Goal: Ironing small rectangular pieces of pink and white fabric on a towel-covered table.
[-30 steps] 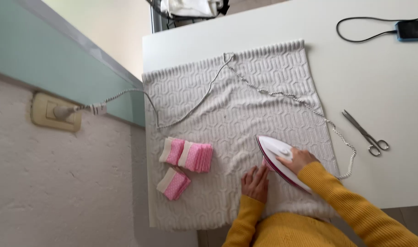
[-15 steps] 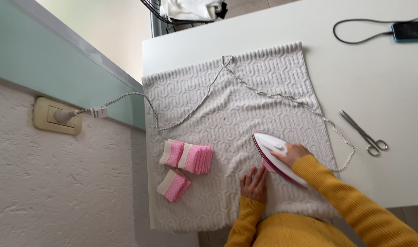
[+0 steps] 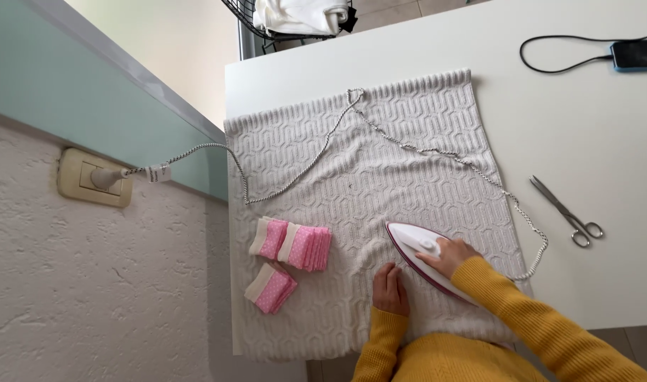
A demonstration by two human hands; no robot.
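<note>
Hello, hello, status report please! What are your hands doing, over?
Right hand grips the iron on the white towel. Left hand flat beside it. Cord loops across the towel; pink cloth stacks off to the side.

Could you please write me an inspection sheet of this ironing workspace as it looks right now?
Surface: white table, part covered by a grey patterned knit cloth.
Job's things: white and magenta iron on the cloth; two piles of folded pink and white fabric pieces.
Clutter: metal scissors; dark phone at the table's far edge.
Hands: right hand grips the iron; left hand flat on the cloth beside it.
Cables: braided iron cord runs to a beige wall socket; black cable into the phone.
Surroundings: textured white wall; wire basket of white laundry.
</note>
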